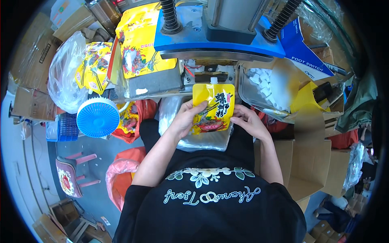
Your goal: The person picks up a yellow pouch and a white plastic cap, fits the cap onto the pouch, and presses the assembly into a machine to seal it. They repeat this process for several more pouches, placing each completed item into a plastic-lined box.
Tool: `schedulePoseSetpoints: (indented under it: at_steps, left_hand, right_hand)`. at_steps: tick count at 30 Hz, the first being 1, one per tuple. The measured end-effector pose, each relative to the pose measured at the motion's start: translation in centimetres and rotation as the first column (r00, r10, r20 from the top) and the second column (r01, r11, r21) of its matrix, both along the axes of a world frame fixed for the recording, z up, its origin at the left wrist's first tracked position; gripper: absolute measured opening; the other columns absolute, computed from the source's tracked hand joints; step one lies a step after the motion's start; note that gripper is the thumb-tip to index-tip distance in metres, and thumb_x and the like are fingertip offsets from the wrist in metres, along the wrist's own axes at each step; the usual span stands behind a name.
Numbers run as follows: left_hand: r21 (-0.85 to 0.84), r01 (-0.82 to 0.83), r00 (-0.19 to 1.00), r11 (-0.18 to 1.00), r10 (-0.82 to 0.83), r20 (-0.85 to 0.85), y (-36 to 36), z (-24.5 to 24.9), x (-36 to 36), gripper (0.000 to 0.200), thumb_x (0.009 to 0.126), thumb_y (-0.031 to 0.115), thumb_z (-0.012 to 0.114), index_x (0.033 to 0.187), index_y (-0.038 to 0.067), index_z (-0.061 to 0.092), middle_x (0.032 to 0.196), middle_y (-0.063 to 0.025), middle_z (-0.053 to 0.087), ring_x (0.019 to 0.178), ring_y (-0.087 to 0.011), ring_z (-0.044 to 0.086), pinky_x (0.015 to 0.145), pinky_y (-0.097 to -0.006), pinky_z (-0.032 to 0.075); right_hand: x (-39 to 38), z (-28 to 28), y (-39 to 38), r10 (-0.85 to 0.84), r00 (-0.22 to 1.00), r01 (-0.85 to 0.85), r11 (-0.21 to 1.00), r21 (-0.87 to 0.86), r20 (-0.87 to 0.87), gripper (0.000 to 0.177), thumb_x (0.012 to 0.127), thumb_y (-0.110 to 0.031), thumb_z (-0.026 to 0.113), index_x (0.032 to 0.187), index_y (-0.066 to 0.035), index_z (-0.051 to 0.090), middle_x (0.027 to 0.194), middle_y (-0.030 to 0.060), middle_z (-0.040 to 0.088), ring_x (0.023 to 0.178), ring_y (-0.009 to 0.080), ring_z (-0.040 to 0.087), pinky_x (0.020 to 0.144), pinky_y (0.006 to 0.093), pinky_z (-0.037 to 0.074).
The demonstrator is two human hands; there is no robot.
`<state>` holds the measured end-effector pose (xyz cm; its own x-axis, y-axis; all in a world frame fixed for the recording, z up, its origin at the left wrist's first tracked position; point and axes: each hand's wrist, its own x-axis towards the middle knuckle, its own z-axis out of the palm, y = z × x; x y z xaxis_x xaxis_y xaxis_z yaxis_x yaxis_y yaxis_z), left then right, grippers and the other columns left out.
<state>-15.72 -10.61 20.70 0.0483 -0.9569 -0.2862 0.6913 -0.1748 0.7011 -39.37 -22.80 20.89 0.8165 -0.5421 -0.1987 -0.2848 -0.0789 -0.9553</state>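
A yellow spout pouch (213, 109) with black characters and a picture of food stands upright in front of me, its white spout (214, 80) pointing up at the metal jaws (211, 76) of a press. My left hand (187, 118) grips the pouch's left side, with the thumb across its front. At the right edge, my right hand (249, 121) pinches the pouch with thumb and fingers; the fingertips behind it are partly hidden. Clear plastic (206, 142) lies over my lap below the pouch.
The blue press plate (219, 46) with springs overhangs the work spot. White caps or spouts (261, 83) fill a clear tray at right. Flat yellow pouches (142, 60) are stacked at left, near a blue fan (98, 117). An open carton (310, 170) stands at right.
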Motion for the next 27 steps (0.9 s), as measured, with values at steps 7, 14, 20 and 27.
schedulePoseSetpoints:
  at_steps: [7,14,20,27]
  left_hand:
    - [0.017,-0.041,0.999,0.999,0.041,0.012,0.9,-0.8,-0.4,0.029,0.096,0.02,0.063,0.119,0.002,0.063,0.111,-0.0059,0.069,0.1,-0.0122,0.065,0.09,-0.0288,0.05]
    - [0.067,-0.042,0.901,0.997,0.009,0.433,1.7,-3.9,-0.8,0.046,0.093,0.023,0.067,0.131,0.0,0.054,0.12,-0.0085,0.064,0.108,-0.0159,0.06,0.093,-0.0323,0.048]
    - [0.013,0.007,0.814,1.0,-0.013,0.58,4.7,-5.9,1.9,0.058,0.096,0.019,0.063,0.142,-0.006,0.039,0.136,-0.0189,0.054,0.124,-0.0205,0.053,0.103,-0.0315,0.043]
    - [-0.307,-0.584,0.355,0.751,0.577,0.736,4.4,9.1,15.0,0.025,0.094,0.019,0.063,0.112,0.004,0.069,0.098,-0.0029,0.072,0.087,-0.0095,0.066,0.074,-0.024,0.049]
  right_hand:
    - [-0.1,0.3,0.0,0.006,1.0,-0.006,1.0,-0.006,-0.014,0.042,0.094,-0.019,0.064,0.131,-0.003,0.052,0.115,0.0056,0.065,0.102,0.0115,0.06,0.085,0.0266,0.046]
    - [-0.3,2.6,0.0,0.032,0.999,-0.036,0.989,-0.141,-0.031,0.042,0.091,-0.017,0.067,0.129,-0.004,0.056,0.111,0.0093,0.067,0.095,0.0138,0.063,0.079,0.0272,0.05]
    - [-0.8,3.1,-2.2,-0.335,0.928,0.362,0.914,-0.184,0.162,0.021,0.097,-0.013,0.059,0.114,-0.001,0.065,0.093,0.0048,0.069,0.074,0.0071,0.059,0.066,0.0203,0.046]
    - [1.0,0.1,-6.8,-0.511,0.793,0.602,0.737,-0.307,0.33,0.02,0.099,-0.014,0.057,0.11,0.0,0.066,0.086,0.0021,0.065,0.073,0.0064,0.053,0.067,0.0213,0.044]
